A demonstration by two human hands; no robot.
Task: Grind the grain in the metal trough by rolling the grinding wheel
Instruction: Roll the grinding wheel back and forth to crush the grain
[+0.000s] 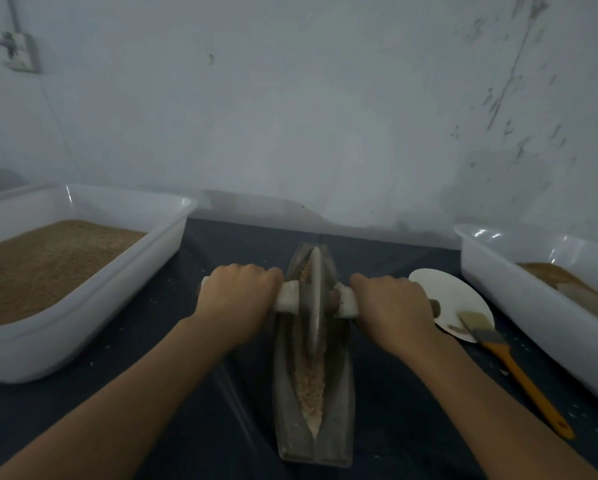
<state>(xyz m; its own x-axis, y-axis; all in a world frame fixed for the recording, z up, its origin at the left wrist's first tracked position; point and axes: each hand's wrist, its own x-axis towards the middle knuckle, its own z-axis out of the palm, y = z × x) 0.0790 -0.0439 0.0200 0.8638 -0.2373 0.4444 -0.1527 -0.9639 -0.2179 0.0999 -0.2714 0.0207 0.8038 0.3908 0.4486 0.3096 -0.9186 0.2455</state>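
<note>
A long boat-shaped metal trough (339, 403) lies on the dark table, pointing away from me. Pale crushed grain (310, 386) fills its groove on the near side. The grey grinding wheel (312, 303) stands upright in the groove, in the far half of the trough. A cloth-wrapped axle handle (287, 299) sticks out on each side of the wheel. My left hand (237, 301) grips the left handle and my right hand (393, 306) grips the right handle, knuckles up.
A white tub (93, 306) of brown grain stands at the left. Another white tub (533, 306) with some grain stands at the right. A white paper plate (453, 292) and an orange-handled brush (512, 365) lie between the trough and the right tub. The wall is close behind.
</note>
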